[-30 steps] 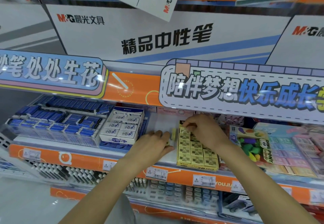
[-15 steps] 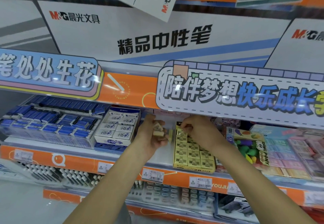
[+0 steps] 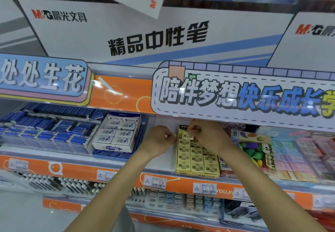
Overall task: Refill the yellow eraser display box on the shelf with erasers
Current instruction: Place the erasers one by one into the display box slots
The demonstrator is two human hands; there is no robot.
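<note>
The yellow eraser display box (image 3: 196, 174) stands on the middle shelf, with rows of pale yellow erasers (image 3: 197, 166) printed with a rabbit. My right hand (image 3: 206, 135) is over the box's back rows, fingers pinching a yellow eraser (image 3: 187, 135) at the rear left. Just left of the box, my left hand (image 3: 159, 140) hovers with its fingers closed on a small pale yellow eraser (image 3: 173, 136) that barely shows.
A white and blue eraser box (image 3: 116, 137) and blue packs (image 3: 45, 130) lie to the left. A colourful toy eraser pack (image 3: 253, 152) and pastel boxes (image 3: 304, 157) fill the right. A banner (image 3: 235, 95) overhangs the shelf. Price tags (image 3: 155, 181) line the orange shelf edge.
My left hand rose from the shelf surface with an eraser and moved right toward the box's back. My right hand stayed at the back rows.
</note>
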